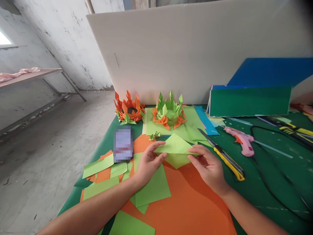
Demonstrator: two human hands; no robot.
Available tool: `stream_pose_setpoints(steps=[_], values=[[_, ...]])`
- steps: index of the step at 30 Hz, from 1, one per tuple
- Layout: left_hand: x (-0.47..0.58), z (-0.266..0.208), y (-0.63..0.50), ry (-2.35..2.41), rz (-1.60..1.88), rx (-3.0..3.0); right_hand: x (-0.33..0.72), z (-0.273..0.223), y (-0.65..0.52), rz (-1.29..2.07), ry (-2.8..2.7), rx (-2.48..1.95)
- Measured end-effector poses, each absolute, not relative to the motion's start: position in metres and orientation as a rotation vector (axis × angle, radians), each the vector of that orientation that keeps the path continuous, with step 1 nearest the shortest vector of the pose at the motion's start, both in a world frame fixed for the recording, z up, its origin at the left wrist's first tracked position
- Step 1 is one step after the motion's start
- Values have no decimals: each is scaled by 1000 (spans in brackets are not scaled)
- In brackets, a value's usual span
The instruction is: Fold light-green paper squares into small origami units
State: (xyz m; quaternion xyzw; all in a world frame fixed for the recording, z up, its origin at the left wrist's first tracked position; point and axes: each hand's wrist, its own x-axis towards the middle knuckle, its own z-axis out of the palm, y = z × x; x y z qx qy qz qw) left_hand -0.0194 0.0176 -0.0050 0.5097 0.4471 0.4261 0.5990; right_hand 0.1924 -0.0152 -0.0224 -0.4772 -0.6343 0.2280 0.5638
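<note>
A light green square of paper, turned like a diamond and creased across its middle, is held up between both hands. My left hand pinches its left corner between thumb and fingers. At the opposite corner, my right hand has the same kind of pinch. Below the hands lies a large orange sheet, with a loose green paper square overlapping it under my left wrist. A small green folded paper piece rests just beyond my left fingers.
An orange paper crown and a green paper crown stand at the back. A phone lies left among paper scraps. To the right are a yellow utility knife, a pink glue gun with its cord, and a green board.
</note>
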Motion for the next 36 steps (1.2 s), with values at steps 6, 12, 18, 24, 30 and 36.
stream_pose_setpoints(steps=[6,12,18,24,30,36], values=[[-19,-4,16,1003,1054,1250,193,-18,-15,834,-1415,-1201],[-17,-1,14,896,1025,1033,195,-22,-13,991,-1258,-1149],[-17,4,14,717,832,777,196,-29,-12,1232,-1117,-1103],[-16,3,16,698,781,739,194,-25,-12,1344,-1113,-1069],[-12,0,13,831,840,933,190,-20,-13,1322,-1157,-1084],[-10,-9,11,900,967,1186,185,-19,-14,1175,-1281,-1099]])
